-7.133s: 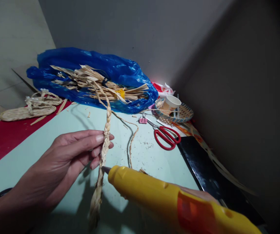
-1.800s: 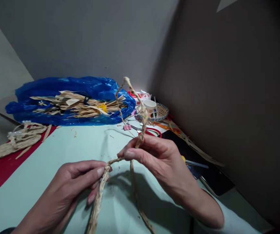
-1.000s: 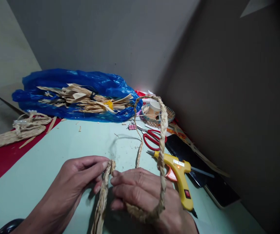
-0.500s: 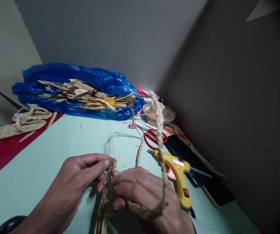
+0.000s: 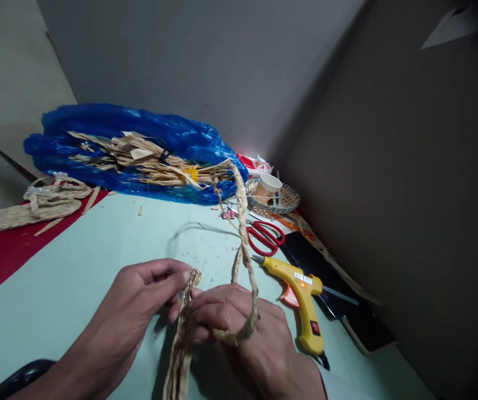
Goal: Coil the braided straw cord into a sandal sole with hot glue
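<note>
Between my hands stands a flat, coiled piece of braided straw (image 5: 179,350), seen nearly edge-on with its end toward me. My left hand (image 5: 149,300) pinches its far rounded end between thumb and fingers. My right hand (image 5: 245,319) has its fingers closed at the piece's right side, gripping the braid where it joins. From there the loose straw braid (image 5: 242,216) curves over the back of my right hand, arches upward and drops behind it to the table. My right fingertips are partly hidden.
A yellow glue gun (image 5: 299,289) lies right of my right hand, near red-handled scissors (image 5: 266,238) and a black phone-like slab (image 5: 366,328). At the back are a blue plastic bag (image 5: 139,119) of straw and a woven basket (image 5: 289,200) with a cup. Woven sandals (image 5: 34,211) lie left.
The arching loop of loose braid has swung left and dropped lower over my right hand. Both hands keep nearly the same hold; the view has shifted slightly.
</note>
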`<state>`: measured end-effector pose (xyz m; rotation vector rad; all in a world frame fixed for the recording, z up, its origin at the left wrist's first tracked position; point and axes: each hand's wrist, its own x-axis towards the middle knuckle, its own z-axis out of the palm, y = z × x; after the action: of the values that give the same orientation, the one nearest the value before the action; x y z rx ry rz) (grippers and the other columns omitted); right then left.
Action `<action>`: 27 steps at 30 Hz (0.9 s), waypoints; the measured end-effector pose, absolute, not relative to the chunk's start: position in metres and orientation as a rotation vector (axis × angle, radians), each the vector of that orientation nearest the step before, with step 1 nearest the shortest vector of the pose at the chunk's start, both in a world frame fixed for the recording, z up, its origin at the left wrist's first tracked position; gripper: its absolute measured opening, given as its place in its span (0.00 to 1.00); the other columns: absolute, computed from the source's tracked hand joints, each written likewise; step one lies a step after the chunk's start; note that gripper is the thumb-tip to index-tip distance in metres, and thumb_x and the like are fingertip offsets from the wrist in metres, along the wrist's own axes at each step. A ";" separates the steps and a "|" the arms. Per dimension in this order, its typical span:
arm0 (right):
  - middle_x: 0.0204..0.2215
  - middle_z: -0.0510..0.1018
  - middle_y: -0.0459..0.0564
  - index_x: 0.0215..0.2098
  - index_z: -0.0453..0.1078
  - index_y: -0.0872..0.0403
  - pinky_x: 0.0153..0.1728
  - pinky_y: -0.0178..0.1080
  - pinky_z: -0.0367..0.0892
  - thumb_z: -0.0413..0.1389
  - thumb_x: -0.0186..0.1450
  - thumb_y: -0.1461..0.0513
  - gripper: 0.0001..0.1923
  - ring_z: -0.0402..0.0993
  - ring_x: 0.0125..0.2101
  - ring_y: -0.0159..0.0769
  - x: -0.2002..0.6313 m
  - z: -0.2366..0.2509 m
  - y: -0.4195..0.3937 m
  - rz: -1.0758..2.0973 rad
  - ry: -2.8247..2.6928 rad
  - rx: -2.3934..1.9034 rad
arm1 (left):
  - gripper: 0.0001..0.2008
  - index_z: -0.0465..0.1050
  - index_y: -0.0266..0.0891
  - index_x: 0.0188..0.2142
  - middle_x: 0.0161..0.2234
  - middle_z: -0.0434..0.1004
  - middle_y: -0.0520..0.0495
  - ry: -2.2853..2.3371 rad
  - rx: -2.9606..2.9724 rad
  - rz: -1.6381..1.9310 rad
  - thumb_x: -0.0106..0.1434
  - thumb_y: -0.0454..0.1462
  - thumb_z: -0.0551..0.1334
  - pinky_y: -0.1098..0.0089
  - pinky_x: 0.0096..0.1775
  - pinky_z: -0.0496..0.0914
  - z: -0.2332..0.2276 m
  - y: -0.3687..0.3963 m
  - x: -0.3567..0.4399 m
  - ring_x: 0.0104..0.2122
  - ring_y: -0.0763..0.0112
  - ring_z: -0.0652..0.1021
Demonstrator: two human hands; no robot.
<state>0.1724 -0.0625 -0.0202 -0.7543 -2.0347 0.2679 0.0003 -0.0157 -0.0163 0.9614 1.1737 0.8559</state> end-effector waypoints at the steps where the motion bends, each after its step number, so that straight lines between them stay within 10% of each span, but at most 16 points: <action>1: 0.36 0.84 0.58 0.44 0.73 0.59 0.39 0.39 0.78 0.50 0.76 0.66 0.09 0.83 0.38 0.41 0.173 -0.018 -0.063 0.295 -2.033 -0.758 | 0.11 0.80 0.40 0.25 0.17 0.69 0.55 1.172 0.948 0.860 0.51 0.45 0.72 0.75 0.23 0.61 -0.017 -0.016 0.000 0.19 0.76 0.65; 7: 0.38 0.84 0.50 0.43 0.75 0.57 0.45 0.27 0.72 0.55 0.72 0.70 0.07 0.82 0.40 0.30 0.174 0.002 -0.073 0.589 -1.840 -0.972 | 0.23 0.82 0.44 0.46 0.31 0.83 0.50 1.208 0.894 0.837 0.49 0.44 0.71 0.72 0.29 0.66 -0.011 -0.019 -0.002 0.24 0.72 0.72; 27: 0.39 0.81 0.50 0.38 0.73 0.56 0.45 0.29 0.72 0.57 0.69 0.69 0.04 0.80 0.41 0.30 0.173 0.001 -0.072 0.651 -1.905 -1.013 | 0.11 0.84 0.39 0.33 0.22 0.80 0.51 1.188 0.802 0.878 0.48 0.39 0.72 0.71 0.29 0.68 -0.009 -0.017 0.000 0.21 0.73 0.72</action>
<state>0.1726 -0.0721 0.0007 -1.0133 -1.9049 0.6512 -0.0001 -0.0172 -0.0093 0.8024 1.1879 0.8783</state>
